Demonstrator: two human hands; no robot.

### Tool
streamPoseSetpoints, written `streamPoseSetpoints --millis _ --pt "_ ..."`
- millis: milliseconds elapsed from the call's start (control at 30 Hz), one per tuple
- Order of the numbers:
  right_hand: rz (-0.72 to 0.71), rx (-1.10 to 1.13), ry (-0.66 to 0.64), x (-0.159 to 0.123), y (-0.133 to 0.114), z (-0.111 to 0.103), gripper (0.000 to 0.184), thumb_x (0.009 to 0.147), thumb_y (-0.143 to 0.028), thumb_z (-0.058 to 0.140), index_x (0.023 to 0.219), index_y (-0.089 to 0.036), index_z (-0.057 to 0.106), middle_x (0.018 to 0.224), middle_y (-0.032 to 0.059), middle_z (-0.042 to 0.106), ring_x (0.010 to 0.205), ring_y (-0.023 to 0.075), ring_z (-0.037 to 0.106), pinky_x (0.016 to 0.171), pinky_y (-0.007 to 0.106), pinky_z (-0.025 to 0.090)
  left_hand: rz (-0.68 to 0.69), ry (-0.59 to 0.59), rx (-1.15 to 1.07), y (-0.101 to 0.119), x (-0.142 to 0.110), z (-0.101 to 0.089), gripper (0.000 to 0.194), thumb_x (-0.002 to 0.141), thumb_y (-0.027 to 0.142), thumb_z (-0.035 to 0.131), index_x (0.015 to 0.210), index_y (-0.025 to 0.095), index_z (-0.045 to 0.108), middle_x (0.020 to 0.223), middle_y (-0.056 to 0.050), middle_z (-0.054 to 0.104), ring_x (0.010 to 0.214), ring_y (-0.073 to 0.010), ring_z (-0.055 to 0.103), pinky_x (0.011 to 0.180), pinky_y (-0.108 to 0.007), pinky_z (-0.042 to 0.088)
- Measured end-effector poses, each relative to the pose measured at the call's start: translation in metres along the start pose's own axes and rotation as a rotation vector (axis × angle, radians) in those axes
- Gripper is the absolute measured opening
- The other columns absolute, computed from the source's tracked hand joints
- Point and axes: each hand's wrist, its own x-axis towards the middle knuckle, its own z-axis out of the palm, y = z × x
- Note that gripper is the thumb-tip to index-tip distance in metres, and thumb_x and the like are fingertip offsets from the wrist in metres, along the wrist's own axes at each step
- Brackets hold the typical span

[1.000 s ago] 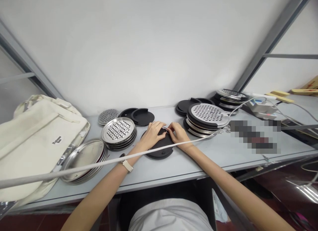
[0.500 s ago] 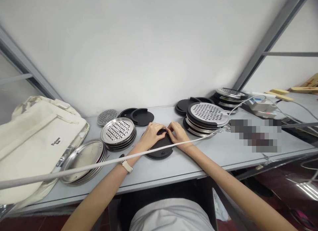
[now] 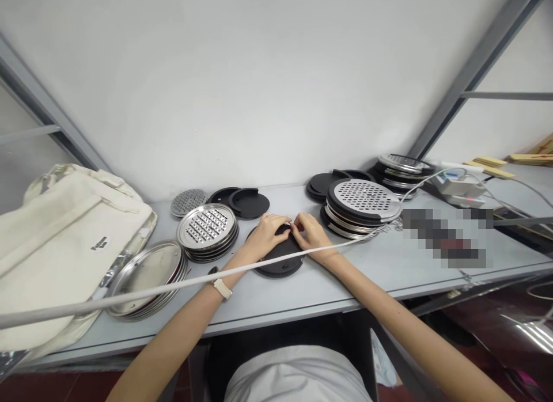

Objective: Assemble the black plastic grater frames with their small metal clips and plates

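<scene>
A round black plastic disc (image 3: 280, 259) lies flat on the grey table (image 3: 302, 292) in front of me. My left hand (image 3: 266, 233) and my right hand (image 3: 310, 230) both rest on its far edge, fingertips pinched together around a small metal ring that is mostly hidden by the fingers. A watch with a pale strap sits on my left wrist (image 3: 222, 288). A white cable (image 3: 173, 285) runs across both forearms.
Left of the disc stand a stack of slotted metal grater discs (image 3: 206, 226), shiny round lids (image 3: 144, 272) and a cream bag (image 3: 64, 241). Black rings (image 3: 248, 201) lie behind. On the right are stacks of perforated discs in black rims (image 3: 362, 201), a white device (image 3: 458, 185) and cables.
Both hands stay on the far edge of the black disc; only the fingertips shift slightly around the small ring. The view wobbles a little.
</scene>
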Motion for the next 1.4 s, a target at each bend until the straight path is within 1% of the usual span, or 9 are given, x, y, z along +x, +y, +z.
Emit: streamPoseSetpoints --millis 200,333,467,633,933,1033,1167,1300,1400 --pt "-0.02 -0.063 -0.006 -0.0008 -0.0003 -0.0005 0.014 0.089 -0.02 0.039 0.075 -0.022 0.041 0.077 0.0041 0.048 0.076 0.0197 0.046 0.071 0.033 0.039 -0.004 -0.003 -0.013 0.0012 -0.0008 -0.001 0.015 0.085 0.019 0.055 0.099 0.019 0.058 0.1 -0.003 0.065 0.093 -0.0169 0.058 0.09 -0.031 0.038" --pt "-0.034 -0.059 -0.023 -0.0014 -0.0002 -0.0011 0.015 0.087 -0.019 0.043 0.073 -0.022 0.041 0.076 0.0036 0.048 0.075 0.0193 0.046 0.071 0.032 0.038 -0.004 0.01 -0.013 0.0001 -0.0008 -0.0003 0.011 0.084 0.019 0.056 0.095 0.018 0.058 0.096 -0.003 0.064 0.09 -0.0164 0.057 0.089 -0.031 0.039" --pt "-0.011 -0.058 -0.04 -0.0015 -0.0005 -0.002 0.014 0.085 -0.018 0.046 0.072 -0.021 0.04 0.076 0.0029 0.049 0.074 0.0184 0.046 0.07 0.031 0.038 0.005 0.014 -0.036 -0.0003 -0.0003 0.0001 0.012 0.084 0.018 0.056 0.096 0.019 0.058 0.096 -0.003 0.064 0.089 -0.0166 0.058 0.088 -0.032 0.04" --pt "0.013 -0.09 -0.076 -0.0021 0.0004 -0.0004 0.016 0.087 -0.021 0.043 0.072 -0.021 0.04 0.074 0.003 0.049 0.073 0.018 0.045 0.071 0.031 0.038 0.016 0.014 -0.067 -0.0007 -0.0004 0.0001 0.013 0.084 0.017 0.056 0.096 0.018 0.059 0.095 -0.003 0.064 0.089 -0.017 0.058 0.086 -0.031 0.042" --pt "-0.026 -0.104 -0.12 -0.0025 0.0053 0.0024 0.015 0.09 -0.021 0.04 0.077 -0.02 0.047 0.075 0.0037 0.051 0.073 0.0179 0.046 0.072 0.03 0.038 0.02 -0.004 -0.09 -0.0038 -0.0007 0.0014 0.013 0.084 0.017 0.055 0.096 0.019 0.058 0.097 -0.003 0.063 0.093 -0.0174 0.057 0.088 -0.032 0.042" --pt "-0.019 -0.109 -0.11 -0.0018 0.004 0.0014 0.016 0.09 -0.021 0.04 0.075 -0.02 0.047 0.074 0.0034 0.049 0.072 0.0177 0.045 0.07 0.03 0.038 -0.006 -0.005 -0.077 -0.0027 -0.0013 0.0017 0.014 0.084 0.018 0.055 0.098 0.019 0.056 0.097 -0.003 0.061 0.095 -0.0179 0.056 0.087 -0.031 0.043" --pt "0.001 -0.12 -0.108 -0.0011 0.0032 0.0003 0.018 0.089 -0.02 0.041 0.071 -0.02 0.045 0.072 0.0027 0.047 0.07 0.0172 0.044 0.068 0.029 0.037 -0.033 0.031 -0.038 0.0007 -0.0021 0.0005 0.021 0.083 0.019 0.056 0.103 0.019 0.052 0.101 -0.004 0.058 0.097 -0.018 0.055 0.087 -0.031 0.042" --pt "-0.004 -0.113 -0.106 -0.0017 0.0042 -0.0002 0.017 0.09 -0.021 0.041 0.073 -0.021 0.044 0.073 0.0026 0.047 0.071 0.0173 0.045 0.069 0.029 0.038 -0.038 0.029 0.064 0.0041 -0.0021 -0.0014 0.02 0.083 0.021 0.057 0.102 0.019 0.052 0.102 -0.004 0.059 0.099 -0.0195 0.054 0.089 -0.034 0.038" --pt "-0.006 -0.102 -0.105 -0.0022 0.0048 -0.0005 0.016 0.09 -0.02 0.039 0.075 -0.021 0.045 0.075 0.003 0.048 0.073 0.0175 0.046 0.071 0.03 0.039 -0.04 0.039 0.104 0.0057 -0.0018 -0.0022 0.024 0.082 0.021 0.057 0.106 0.019 0.051 0.106 -0.005 0.058 0.103 -0.02 0.052 0.089 -0.035 0.036"
